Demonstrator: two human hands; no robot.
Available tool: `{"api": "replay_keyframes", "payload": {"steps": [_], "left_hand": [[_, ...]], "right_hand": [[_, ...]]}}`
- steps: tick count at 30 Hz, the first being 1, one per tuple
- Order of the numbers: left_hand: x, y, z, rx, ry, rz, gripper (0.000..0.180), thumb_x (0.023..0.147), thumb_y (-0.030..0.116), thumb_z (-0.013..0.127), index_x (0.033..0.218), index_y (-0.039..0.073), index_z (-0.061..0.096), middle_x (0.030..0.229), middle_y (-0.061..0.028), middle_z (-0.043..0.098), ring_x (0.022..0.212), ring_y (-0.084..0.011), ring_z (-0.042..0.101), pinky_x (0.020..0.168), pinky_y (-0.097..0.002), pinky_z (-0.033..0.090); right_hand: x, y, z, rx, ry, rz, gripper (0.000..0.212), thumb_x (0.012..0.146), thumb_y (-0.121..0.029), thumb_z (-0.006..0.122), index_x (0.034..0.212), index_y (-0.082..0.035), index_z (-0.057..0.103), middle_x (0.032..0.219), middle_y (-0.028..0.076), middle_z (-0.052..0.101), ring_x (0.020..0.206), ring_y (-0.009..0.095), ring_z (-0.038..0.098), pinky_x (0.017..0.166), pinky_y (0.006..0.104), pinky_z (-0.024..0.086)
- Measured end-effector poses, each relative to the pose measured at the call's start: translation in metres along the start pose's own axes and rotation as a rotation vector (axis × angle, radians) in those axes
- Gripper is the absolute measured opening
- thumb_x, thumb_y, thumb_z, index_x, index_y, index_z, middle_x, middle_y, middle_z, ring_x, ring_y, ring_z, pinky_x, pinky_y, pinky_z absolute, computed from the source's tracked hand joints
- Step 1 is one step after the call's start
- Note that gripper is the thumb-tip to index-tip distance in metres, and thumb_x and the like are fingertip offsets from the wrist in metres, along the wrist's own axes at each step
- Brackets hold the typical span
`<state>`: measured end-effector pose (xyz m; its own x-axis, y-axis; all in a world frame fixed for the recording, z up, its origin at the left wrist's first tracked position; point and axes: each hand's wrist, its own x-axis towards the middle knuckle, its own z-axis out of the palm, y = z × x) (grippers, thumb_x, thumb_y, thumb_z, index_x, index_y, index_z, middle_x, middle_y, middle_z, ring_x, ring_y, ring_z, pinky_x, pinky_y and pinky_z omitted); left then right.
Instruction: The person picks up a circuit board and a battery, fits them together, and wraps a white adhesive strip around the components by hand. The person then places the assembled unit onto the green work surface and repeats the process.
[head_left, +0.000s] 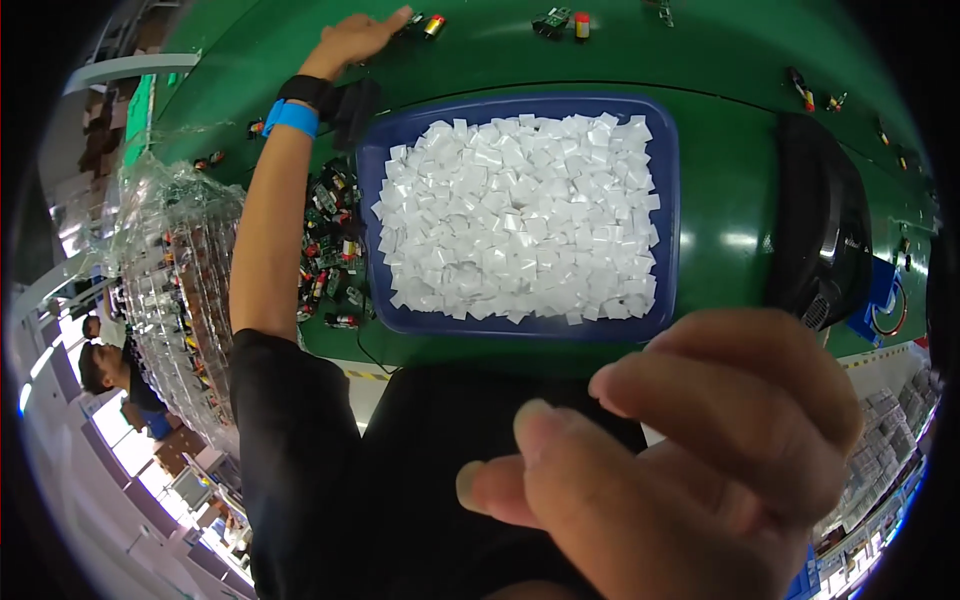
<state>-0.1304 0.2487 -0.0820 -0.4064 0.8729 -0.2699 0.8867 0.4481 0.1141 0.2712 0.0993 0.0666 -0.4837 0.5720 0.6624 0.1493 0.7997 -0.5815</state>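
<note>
Past left fingers [397,19] (can't tell grip), probably grabbing circuit board [417,20]; needs pinching, with right fingers [735,350] half-open, empty.

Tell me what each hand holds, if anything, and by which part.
The right hand holds nothing visible, its fingers parted. The left hand is at a green circuit board; whether it grips it cannot be told.
</note>
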Motion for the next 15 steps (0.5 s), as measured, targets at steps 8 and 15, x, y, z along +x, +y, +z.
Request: {"api": "replay_keyframes", "payload": {"steps": [8, 15], "left_hand": [[-0.056, -0.019, -0.006, -0.736, 0.038, 0.215, 0.025, 0.091, 0.021, 0.075, 0.102, 0.002, 0.064, 0.092, -0.0038, 0.065, 0.086, -0.0125, 0.064, 0.077, -0.0271, 0.054], [-0.228, 0.043, -0.031, -1.198, 0.161, 0.319, 0.017, 0.089, -0.001, 0.071, 0.100, 0.001, 0.059, 0.100, -0.0063, 0.066, 0.091, -0.0149, 0.064, 0.079, -0.0251, 0.053]], "right_hand": [[0.003, -0.011, -0.012, 0.118, -0.077, 0.052, 0.035, 0.065, -0.012, 0.086, 0.096, -0.008, 0.070, 0.080, 0.006, 0.063, 0.065, 0.020, 0.062, 0.057, 0.0320, 0.050], [0.001, -0.029, 0.002, 0.116, -0.186, 0.173, 0.035, 0.066, -0.012, 0.086, 0.097, -0.008, 0.070, 0.081, 0.007, 0.063, 0.065, 0.020, 0.063, 0.057, 0.0319, 0.051]]}}
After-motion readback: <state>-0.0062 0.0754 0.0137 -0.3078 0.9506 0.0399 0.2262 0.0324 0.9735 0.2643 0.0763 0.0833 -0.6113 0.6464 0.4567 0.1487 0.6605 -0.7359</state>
